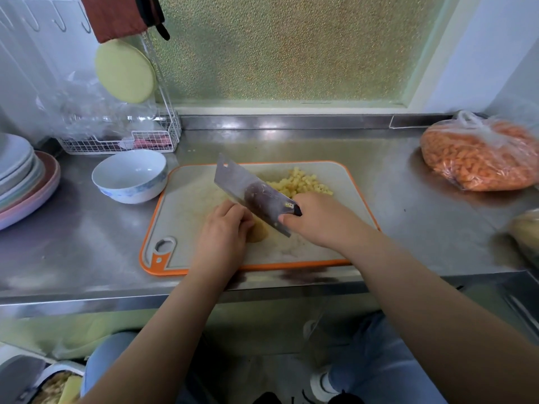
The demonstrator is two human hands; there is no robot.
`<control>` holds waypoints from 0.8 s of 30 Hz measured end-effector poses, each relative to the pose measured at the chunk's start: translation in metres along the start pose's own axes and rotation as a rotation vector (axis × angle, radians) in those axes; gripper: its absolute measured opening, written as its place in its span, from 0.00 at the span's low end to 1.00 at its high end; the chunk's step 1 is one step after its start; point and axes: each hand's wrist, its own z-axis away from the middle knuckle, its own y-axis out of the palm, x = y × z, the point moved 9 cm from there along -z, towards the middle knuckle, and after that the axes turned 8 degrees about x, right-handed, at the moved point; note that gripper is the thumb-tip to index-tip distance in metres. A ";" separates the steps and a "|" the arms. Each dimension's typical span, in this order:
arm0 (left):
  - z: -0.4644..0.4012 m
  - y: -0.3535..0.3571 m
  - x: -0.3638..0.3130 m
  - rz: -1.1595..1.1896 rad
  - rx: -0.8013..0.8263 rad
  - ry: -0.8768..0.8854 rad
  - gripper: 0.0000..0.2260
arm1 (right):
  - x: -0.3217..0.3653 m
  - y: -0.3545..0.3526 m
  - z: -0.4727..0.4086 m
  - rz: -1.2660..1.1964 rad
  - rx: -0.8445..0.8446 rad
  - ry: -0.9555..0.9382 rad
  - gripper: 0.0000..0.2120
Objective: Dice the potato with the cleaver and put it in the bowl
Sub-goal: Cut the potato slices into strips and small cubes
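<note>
A person is cutting a potato on a board at a steel desk.

The desk [87,258] carries a grey board [186,217] with an orange edge, and a bag [478,156] of orange pieces lies far at the right. Plates [20,176] are stacked at the left edge. A white bowl [129,176] stands just beside the board's left corner, with nothing visible inside. The cleaver [250,191] is tilted over the board; the right hand [320,220] is closed around its handle. The left hand [224,228], fingers curled, presses on the potato [258,233] next to the blade. A heap of dice [297,183] lies behind the cleaver, near the board's far edge.
</note>
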 end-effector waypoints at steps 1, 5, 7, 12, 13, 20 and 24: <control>0.000 0.000 -0.001 -0.005 -0.002 0.002 0.04 | 0.003 -0.002 0.000 0.027 0.005 -0.008 0.17; 0.001 -0.002 -0.002 -0.024 -0.010 0.005 0.03 | 0.015 -0.006 0.001 0.127 0.038 -0.026 0.17; 0.001 -0.003 -0.002 -0.025 -0.015 0.011 0.04 | 0.019 -0.005 0.000 0.190 0.070 -0.022 0.17; 0.001 -0.002 -0.001 -0.024 -0.013 0.002 0.04 | 0.030 -0.007 0.000 0.279 0.169 0.021 0.11; 0.001 -0.002 -0.001 -0.019 -0.014 0.001 0.05 | 0.034 -0.009 0.001 0.307 0.185 0.028 0.10; -0.001 -0.001 0.002 -0.010 0.001 0.001 0.05 | 0.045 -0.013 -0.006 0.434 0.329 0.064 0.17; 0.000 -0.001 0.001 -0.014 -0.003 0.016 0.04 | 0.042 -0.008 -0.009 0.390 0.343 0.063 0.15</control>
